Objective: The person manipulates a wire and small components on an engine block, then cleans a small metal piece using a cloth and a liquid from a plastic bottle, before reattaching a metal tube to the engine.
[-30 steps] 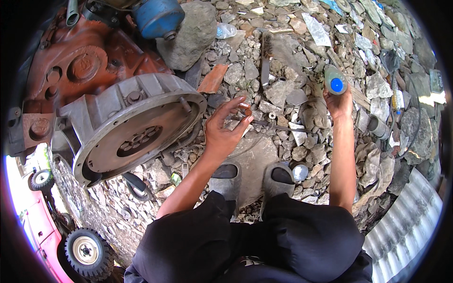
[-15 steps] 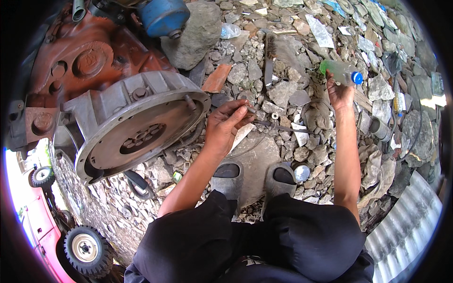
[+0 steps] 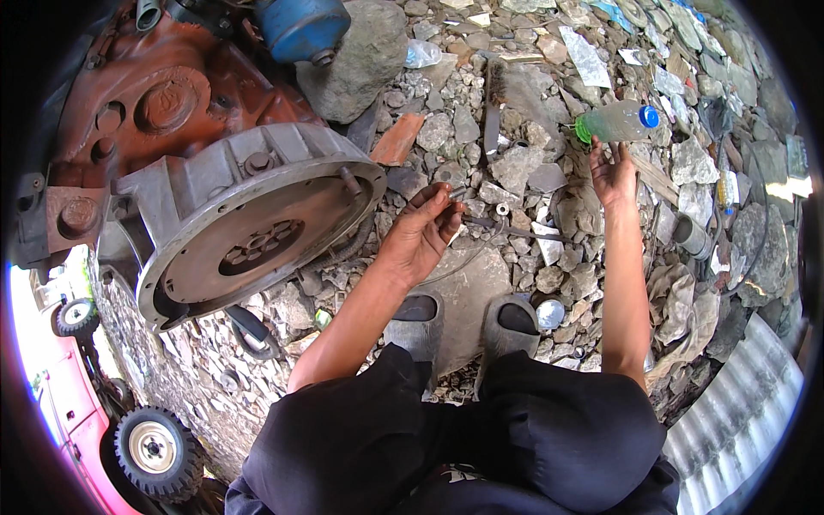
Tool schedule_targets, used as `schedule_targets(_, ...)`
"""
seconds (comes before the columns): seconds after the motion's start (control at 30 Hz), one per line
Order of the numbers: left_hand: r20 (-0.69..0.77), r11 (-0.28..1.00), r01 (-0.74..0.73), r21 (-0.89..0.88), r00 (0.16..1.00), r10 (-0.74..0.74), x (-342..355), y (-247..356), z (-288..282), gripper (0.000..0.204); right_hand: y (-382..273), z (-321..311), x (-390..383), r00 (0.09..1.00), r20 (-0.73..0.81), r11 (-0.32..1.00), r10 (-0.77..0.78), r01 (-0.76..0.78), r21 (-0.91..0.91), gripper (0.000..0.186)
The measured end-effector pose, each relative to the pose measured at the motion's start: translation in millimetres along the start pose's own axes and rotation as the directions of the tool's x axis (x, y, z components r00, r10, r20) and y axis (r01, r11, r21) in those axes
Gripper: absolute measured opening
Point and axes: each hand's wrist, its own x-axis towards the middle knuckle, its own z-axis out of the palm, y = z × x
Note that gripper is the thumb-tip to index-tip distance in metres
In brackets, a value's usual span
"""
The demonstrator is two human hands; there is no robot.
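My left hand (image 3: 419, 233) is raised over the rubble, thumb and fingers pinching a small greyish metal piece (image 3: 457, 193); its exact kind is too small to tell. To the right, my right hand (image 3: 614, 178) has its palm up and fingers apart. Just beyond its fingertips is a clear plastic bottle (image 3: 620, 123) with a blue cap and a green end, lying on its side. Whether the fingertips still touch it, I cannot tell. Left of my left hand stands a rust-red engine block (image 3: 193, 107) with a grey round flywheel housing (image 3: 283, 153).
Broken stones and scraps cover the ground. A wire brush (image 3: 493, 112) lies ahead, and a big boulder (image 3: 365, 64) rests beside a blue canister (image 3: 300, 30). Corrugated sheet (image 3: 738, 421) is at lower right. A pink vehicle's wheel (image 3: 154, 449) shows at lower left.
My right hand has opened from around the bottle and drawn slightly back toward me; the bottle now lies beyond the fingertips. My left hand has turned a little, still pinching the metal piece.
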Motion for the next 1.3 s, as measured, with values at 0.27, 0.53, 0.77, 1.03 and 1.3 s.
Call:
schedule_targets(0.27, -0.144, 0.994, 0.025, 0.105, 0.990, -0.009, 8, -2, -6, 0.018, 64, 42, -67, 0.999, -0.053, 0.896, 0.011, -0.034, -0.442, 0.036)
schedule_targets(0.53, -0.340, 0.990, -0.007, 0.139, 0.939, 0.055, 14, -9, -30, 0.019, 146, 95, -40, 0.824, 0.556, -0.412, -0.108, 0.472, -0.780, 0.066)
schedule_targets(0.77, -0.275, 0.968, -0.068, 0.243, 0.952, 0.136, 5, -8, -20, 0.021, 160, 105, -7, 0.831, 0.551, -0.581, -0.078, 0.411, -0.702, 0.044)
schedule_targets(1.03, -0.314, 0.982, -0.080, 0.171, 0.940, 0.132, 9, 5, -27, 0.017, 121, 94, -99, 0.881, 0.460, 0.477, -0.112, 0.453, -0.753, 0.031)
schedule_targets(1.3, -0.324, 0.946, -0.071, 0.317, 0.929, 0.178, 19, -13, 1, 0.015, 129, 73, -199, 0.940, 0.337, 0.369, 0.047, 0.297, -0.881, 0.043)
